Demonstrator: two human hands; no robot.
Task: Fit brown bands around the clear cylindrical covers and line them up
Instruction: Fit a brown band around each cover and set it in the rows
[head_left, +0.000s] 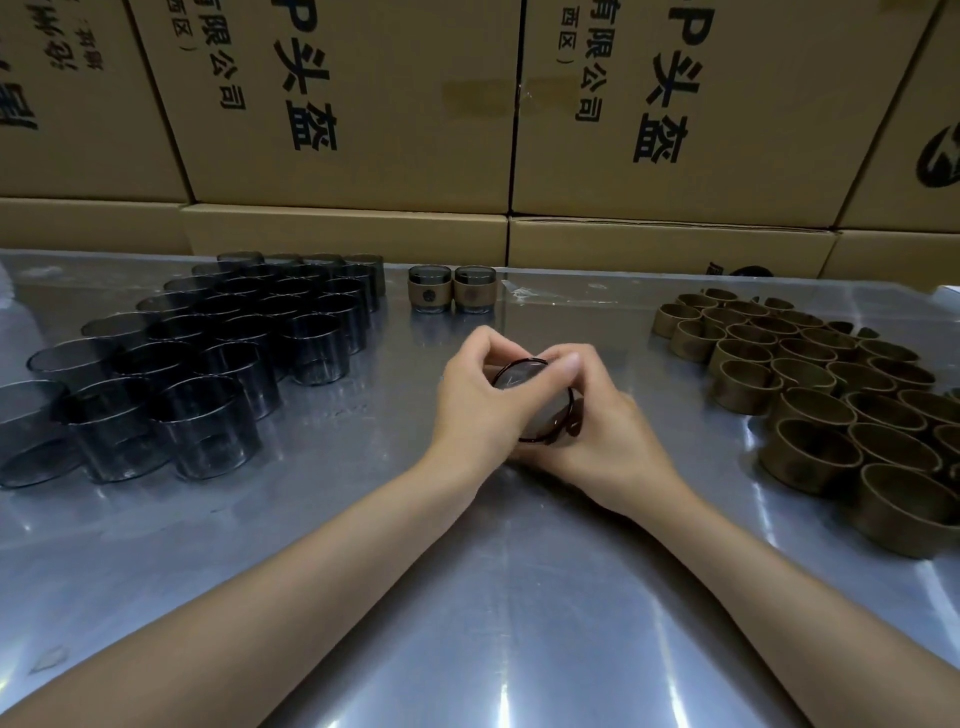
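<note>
Banding step in hand: left hand (470, 400) and right hand (597, 436) both pinch one clear cover (524, 395) at table (493, 597) centre. Next, judged: seat its band, then stand it at 12 o'clock beside the two banded covers (451, 289).

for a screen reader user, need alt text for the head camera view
Both hands, left hand and right hand, grip one clear cover at table centre. Bare covers stand left, brown bands right, two banded covers behind.

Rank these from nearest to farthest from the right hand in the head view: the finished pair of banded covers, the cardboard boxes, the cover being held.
1. Cover being held, in the right hand grip.
2. Finished banded pair, standing beyond the hands.
3. Cardboard boxes, stacked behind the table.
</note>
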